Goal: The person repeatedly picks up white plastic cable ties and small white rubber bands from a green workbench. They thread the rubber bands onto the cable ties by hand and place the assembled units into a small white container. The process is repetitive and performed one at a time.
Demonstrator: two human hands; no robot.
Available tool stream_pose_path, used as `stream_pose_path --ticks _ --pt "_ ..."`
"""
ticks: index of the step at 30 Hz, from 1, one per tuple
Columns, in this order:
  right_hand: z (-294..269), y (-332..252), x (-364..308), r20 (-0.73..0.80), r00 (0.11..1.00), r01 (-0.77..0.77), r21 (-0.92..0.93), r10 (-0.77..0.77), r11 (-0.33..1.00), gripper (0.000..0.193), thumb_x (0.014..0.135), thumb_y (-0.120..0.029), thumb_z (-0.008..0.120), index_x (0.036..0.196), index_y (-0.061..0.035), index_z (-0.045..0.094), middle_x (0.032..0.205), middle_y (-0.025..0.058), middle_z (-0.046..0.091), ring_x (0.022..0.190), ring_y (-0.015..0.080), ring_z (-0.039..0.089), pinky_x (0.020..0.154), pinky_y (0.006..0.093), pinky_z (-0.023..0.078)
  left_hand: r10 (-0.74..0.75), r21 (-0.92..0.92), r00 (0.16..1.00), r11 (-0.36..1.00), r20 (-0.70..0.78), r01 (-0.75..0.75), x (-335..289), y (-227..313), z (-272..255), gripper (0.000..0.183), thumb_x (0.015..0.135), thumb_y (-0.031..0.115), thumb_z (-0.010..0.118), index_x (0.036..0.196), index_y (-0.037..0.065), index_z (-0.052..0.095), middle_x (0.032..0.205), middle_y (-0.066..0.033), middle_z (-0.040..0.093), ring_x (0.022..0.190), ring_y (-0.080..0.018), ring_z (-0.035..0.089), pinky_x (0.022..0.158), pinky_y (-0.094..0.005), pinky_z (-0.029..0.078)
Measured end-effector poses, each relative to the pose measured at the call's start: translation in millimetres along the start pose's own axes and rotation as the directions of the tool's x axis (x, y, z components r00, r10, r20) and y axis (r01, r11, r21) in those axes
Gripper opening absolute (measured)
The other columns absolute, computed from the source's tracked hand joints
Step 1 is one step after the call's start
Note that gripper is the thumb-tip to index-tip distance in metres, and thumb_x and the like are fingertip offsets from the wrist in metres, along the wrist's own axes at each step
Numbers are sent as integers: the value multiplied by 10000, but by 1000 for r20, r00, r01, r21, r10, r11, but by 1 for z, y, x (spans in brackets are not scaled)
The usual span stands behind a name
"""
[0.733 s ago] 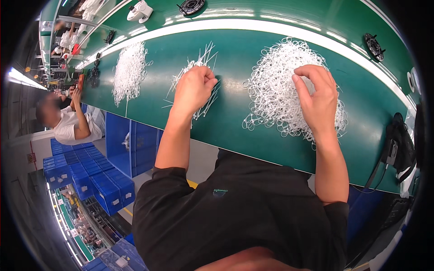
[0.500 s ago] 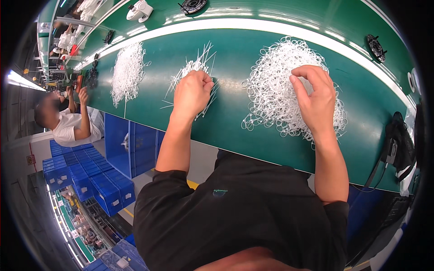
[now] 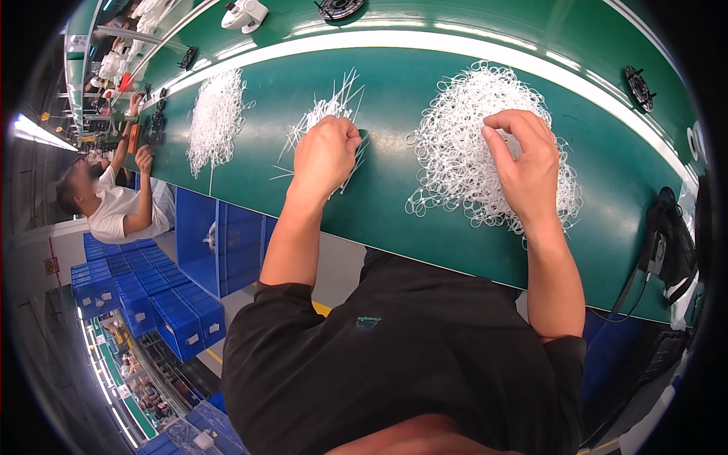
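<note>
White looped ties point(image 3: 447, 144) piled beneath right hand point(image 3: 528, 163), straight ties point(image 3: 327, 111) beneath left hand point(image 3: 324, 158), both curled, grip unclear.

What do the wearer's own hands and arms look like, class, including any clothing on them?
The left hand and right hand are ungloved, the forearms uncovered. Loose black short sleeves end around the elbows; the matching shirt bears a small green marking.
</note>
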State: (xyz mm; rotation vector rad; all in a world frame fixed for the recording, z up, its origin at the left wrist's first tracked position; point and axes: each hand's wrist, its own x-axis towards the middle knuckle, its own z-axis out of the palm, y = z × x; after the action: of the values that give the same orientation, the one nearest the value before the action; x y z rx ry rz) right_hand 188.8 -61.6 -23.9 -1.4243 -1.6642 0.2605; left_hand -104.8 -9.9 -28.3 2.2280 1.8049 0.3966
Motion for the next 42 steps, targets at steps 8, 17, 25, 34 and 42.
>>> stream_pose_path --ticks 8,17,25,34,42 --pt "1 0 0 -2 1000 -8 35 9 999 55 862 -103 738 905 -81 711 944 49 703 924 271 640 909 401 444 -1 45 1000 999 28 0 8 1 1 74 811 85 753 826 23 716 808 -155 712 761 -335 697 711 -433 544" --pt "0 -2 -1 -1 1000 -8 42 8 999 54 863 -97 736 902 -74 708 939 55 699 920 274 638 927 400 430 26 75 999 997 23 -27 12 4 5 58 761 81 694 768 24 704 776 -156 708 745 -338 698 695 -440 550" --pt "1 -2 -1 -6 1000 7 30 -7 1000 57 867 -103 734 907 -72 707 936 55 695 931 278 637 952 414 420 -97 -569 994 820 -49 52 18 5 -17 145 859 116 745 901 -17 704 766 -23 689 680 -81 599 611 -249 483" --pt "0 -21 0 -41 996 89 278 -81 956 208 822 -70 784 1016 -45 714 997 102 722 921 287 677 817 367 540 87 -993 995 112 -39 -49 21 44 -23 97 1018 114 614 1037 24 583 932 -85 687 642 -74 578 550 -206 465" --pt "10 -23 -10 19 999 35 427 -48 904 219 816 -17 771 1024 -43 711 909 94 716 817 263 696 719 361 553 328 -941 937 -263 121 213 15 89 15 81 1053 108 537 1101 43 542 979 -118 633 755 -133 605 607 -267 528"
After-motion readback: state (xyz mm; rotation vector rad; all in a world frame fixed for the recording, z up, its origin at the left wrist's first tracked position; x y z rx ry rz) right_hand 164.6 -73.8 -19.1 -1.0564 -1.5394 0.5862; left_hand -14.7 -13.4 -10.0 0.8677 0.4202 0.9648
